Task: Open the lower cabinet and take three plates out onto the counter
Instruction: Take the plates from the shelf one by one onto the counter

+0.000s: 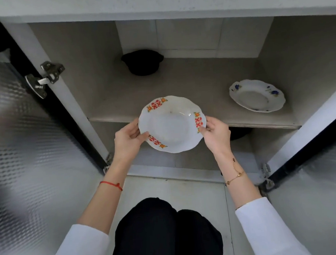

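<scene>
We see the cabinet [103, 72] with both doors swung wide, left door [25, 147] and right door [317, 196] flanking us, so the front is fully open; the counter edge [174, 9] overhangs the top of the opening; the shelf [180, 82] has bare room across its middle and its front edge runs just behind the plate we hold; red plate [171, 125], white with red-and-orange rim marks, is in the air in front of the shelf edge, roughly level, clear of both doors; left hand [129, 139] is clamped on its left rim, thumb on top, fingers under; right hand [217, 133] is clamped on its right rim the same way, thumb over the red mark; blue plate [257, 95], white with blue flowers, lies flat on the right side of the shelf near the front edge, well apart from both hands; a black pot [142, 62] sits at the shelf's back, left of centre; another dark thing below the shelf, behind the right hand, is too hidden to tell; our knees [166, 227] are low in front of the opening.
</scene>
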`<state>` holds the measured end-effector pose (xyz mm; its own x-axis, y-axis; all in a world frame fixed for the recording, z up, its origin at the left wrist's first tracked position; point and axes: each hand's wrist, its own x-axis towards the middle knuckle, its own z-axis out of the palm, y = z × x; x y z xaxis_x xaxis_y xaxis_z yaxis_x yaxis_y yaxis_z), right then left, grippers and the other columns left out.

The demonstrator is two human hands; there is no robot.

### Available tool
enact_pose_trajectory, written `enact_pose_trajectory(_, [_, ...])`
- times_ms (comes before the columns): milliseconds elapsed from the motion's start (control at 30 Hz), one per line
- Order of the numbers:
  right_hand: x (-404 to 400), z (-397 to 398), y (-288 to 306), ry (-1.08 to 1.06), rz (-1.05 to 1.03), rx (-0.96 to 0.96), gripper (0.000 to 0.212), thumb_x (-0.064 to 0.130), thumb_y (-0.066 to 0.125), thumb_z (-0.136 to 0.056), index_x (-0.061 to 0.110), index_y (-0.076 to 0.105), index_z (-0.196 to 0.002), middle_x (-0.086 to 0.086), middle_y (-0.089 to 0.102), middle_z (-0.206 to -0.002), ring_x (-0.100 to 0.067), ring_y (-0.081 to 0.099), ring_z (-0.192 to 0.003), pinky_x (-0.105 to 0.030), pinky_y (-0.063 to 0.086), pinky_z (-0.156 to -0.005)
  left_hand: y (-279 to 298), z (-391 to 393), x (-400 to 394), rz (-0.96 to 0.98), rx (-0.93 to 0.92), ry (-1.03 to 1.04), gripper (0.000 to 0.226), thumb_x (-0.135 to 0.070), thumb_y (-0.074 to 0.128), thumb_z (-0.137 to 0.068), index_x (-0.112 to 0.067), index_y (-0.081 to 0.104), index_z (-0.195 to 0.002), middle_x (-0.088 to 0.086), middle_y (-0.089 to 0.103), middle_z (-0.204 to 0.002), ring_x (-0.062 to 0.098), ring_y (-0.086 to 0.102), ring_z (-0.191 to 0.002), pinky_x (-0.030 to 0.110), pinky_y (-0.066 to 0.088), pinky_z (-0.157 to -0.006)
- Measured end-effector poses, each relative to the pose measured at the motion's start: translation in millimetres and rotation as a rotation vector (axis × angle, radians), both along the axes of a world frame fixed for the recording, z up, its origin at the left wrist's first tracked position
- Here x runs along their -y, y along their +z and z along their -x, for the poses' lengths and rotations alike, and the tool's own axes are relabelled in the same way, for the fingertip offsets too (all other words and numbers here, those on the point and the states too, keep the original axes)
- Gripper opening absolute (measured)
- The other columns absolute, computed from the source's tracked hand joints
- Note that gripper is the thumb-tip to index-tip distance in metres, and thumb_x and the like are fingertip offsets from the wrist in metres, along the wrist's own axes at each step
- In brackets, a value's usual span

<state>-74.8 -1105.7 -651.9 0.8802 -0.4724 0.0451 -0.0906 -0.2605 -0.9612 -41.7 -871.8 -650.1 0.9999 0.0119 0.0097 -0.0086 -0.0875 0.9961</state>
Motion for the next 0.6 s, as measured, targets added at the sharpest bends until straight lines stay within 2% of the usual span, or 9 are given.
enact_pose_trajectory(167, [-10, 23, 3, 0.022, 0.012, 0.004, 0.030, 0.002, 0.060, -0.083, 0.020, 0.070, -0.105, 0.024, 0.068, -0.080, 0.009, 0.064, -0.079, -0.018, 0.052, -0.081, 0, 31, -13, 0.025, 0.033, 0.002, 0.055, 0.008, 0.070, -0.079, -0.013, 0.059, -0.129, -0.009, 0.068, -0.117, -0.002, 0.064, -0.106, 0.012, 0.052, -0.083])
enact_pose_trajectory(267, [-15, 31, 4, 0.034, 0.002, 0.011, 0.031, 0.002, 0.059, -0.082, 0.022, 0.070, -0.103, 0.025, 0.067, -0.079, 0.007, 0.066, -0.080, -0.023, 0.054, -0.084, -2, 40, -16, 0.043, 0.036, 0.021, 0.056, 0.008, 0.070, -0.079, -0.012, 0.058, -0.130, -0.012, 0.067, -0.115, -0.005, 0.064, -0.105, 0.010, 0.051, -0.083])
enact_pose_trajectory(367, [-18, 35, 2, 0.041, -0.019, 0.023, 0.032, 0.002, 0.060, -0.082, 0.024, 0.070, -0.103, 0.024, 0.069, -0.083, 0.007, 0.066, -0.081, -0.019, 0.053, -0.083, -4, 43, -19, 0.056, 0.028, 0.047, 0.058, 0.006, 0.071, -0.079, -0.009, 0.055, -0.132, -0.008, 0.065, -0.120, -0.006, 0.063, -0.105, 0.010, 0.051, -0.083])
enact_pose_trajectory(500, [-22, 35, -4, 0.047, -0.042, 0.042, 0.036, 0.000, 0.058, -0.082, 0.022, 0.070, -0.107, 0.024, 0.069, -0.086, 0.011, 0.066, -0.083, -0.005, 0.048, -0.074, -10, 42, -23, 0.065, 0.004, 0.056, 0.060, 0.005, 0.073, -0.078, -0.009, 0.054, -0.133, -0.006, 0.065, -0.124, -0.003, 0.063, -0.108, 0.012, 0.051, -0.087])
enact_pose_trajectory(600, [-25, 34, -9, 0.044, -0.060, 0.035, 0.040, -0.002, 0.057, -0.082, 0.024, 0.069, -0.109, 0.024, 0.070, -0.089, 0.008, 0.066, -0.087, -0.005, 0.049, -0.077, -14, 40, -27, 0.072, -0.034, 0.066, 0.060, 0.002, 0.074, -0.078, -0.011, 0.054, -0.133, -0.003, 0.064, -0.128, 0.002, 0.063, -0.112, 0.018, 0.051, -0.093])
